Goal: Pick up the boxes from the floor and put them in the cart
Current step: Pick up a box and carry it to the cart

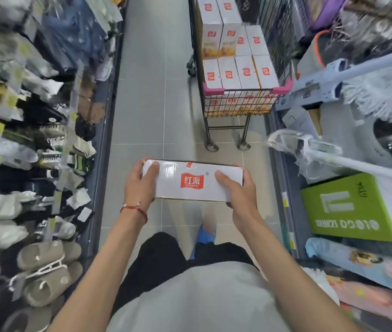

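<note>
A white box [191, 185] with a red logo is held level in front of me, above the floor. My left hand [141, 185] grips its left end and my right hand [238, 191] grips its right end, thumbs on top. Ahead stands a wire shopping cart [238, 104] with pink corner guards. Several matching white boxes [235, 70] fill it upright in rows, with more stacked at its far end. No box shows on the floor.
The grey tiled aisle [151, 104] is narrow. Racks of socks and slippers [34, 152] line the left side. Shelves on the right hold mops [369, 92], a green carton [357, 207] and a wrapped handle [309, 149] jutting out near the cart.
</note>
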`<state>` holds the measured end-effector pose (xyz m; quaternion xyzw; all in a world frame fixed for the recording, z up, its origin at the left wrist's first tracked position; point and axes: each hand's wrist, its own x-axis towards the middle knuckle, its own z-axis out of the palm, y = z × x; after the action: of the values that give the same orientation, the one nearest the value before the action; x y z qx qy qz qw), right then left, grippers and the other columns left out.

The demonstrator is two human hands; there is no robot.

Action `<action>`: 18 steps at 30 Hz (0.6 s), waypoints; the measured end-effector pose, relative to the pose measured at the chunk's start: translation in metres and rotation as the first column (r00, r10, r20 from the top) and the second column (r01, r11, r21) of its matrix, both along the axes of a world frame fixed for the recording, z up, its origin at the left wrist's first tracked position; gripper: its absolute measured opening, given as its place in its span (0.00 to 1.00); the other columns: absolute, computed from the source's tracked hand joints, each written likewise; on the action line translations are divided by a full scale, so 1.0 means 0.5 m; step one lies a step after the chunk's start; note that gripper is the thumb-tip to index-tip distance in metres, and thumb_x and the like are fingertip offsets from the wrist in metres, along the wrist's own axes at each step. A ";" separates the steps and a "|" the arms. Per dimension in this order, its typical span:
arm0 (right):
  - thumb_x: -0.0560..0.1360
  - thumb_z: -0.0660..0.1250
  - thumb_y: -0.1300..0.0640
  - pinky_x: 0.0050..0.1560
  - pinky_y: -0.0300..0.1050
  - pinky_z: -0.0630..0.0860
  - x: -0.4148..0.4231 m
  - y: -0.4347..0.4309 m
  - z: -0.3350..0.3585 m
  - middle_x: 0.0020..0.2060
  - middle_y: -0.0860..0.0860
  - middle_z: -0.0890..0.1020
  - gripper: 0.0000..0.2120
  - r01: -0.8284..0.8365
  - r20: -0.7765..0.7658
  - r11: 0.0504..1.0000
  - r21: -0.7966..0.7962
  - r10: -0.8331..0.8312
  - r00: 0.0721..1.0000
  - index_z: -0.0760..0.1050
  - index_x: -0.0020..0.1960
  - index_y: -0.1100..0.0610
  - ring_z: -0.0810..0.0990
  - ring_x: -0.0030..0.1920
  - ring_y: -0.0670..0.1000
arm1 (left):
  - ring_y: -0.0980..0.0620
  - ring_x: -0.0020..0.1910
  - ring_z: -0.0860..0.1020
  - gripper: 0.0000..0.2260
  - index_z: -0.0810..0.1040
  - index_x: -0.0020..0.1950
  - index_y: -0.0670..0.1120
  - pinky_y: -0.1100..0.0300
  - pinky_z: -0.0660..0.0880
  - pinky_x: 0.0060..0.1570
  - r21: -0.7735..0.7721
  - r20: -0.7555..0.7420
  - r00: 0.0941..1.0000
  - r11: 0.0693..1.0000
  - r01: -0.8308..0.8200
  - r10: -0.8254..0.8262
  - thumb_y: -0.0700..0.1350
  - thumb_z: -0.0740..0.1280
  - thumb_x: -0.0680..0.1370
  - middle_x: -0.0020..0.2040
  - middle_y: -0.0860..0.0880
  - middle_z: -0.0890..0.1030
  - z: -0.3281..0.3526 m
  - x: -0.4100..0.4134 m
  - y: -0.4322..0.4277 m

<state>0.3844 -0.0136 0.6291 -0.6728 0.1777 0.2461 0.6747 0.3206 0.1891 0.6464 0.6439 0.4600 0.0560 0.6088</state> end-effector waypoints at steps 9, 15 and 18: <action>0.72 0.77 0.49 0.40 0.37 0.80 0.270 0.133 -0.008 0.54 0.49 0.85 0.26 0.170 0.026 0.985 0.011 -0.170 0.985 0.73 0.67 0.44 0.85 0.52 0.49 | 0.66 0.34 0.80 0.07 0.76 0.58 0.54 0.69 0.72 0.27 0.022 0.067 0.988 0.990 0.136 -0.137 0.50 0.63 0.81 0.45 0.55 0.80 -0.003 0.327 0.137; 0.68 0.77 0.49 0.40 0.40 0.80 0.454 0.269 0.005 0.51 0.45 0.88 0.21 0.318 0.036 0.948 0.026 -0.319 0.947 0.77 0.60 0.44 0.87 0.50 0.46 | 0.48 0.50 0.79 0.04 0.78 0.52 0.61 0.48 0.79 0.51 0.017 0.083 0.955 0.958 0.285 -0.285 0.54 0.66 0.78 0.54 0.50 0.81 0.014 0.559 0.282; 0.69 0.77 0.49 0.42 0.41 0.81 0.525 0.339 0.015 0.52 0.46 0.87 0.20 0.387 0.043 0.921 0.036 -0.388 0.920 0.77 0.59 0.41 0.87 0.52 0.46 | 0.46 0.51 0.80 0.10 0.78 0.57 0.59 0.46 0.80 0.52 0.050 0.072 0.919 0.922 0.384 -0.387 0.56 0.65 0.77 0.55 0.49 0.82 0.034 0.665 0.353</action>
<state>0.6470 0.1561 0.6366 -0.6210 0.2871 0.0934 0.7233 0.6531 0.3655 0.6632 0.7297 0.2982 -0.0312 0.6145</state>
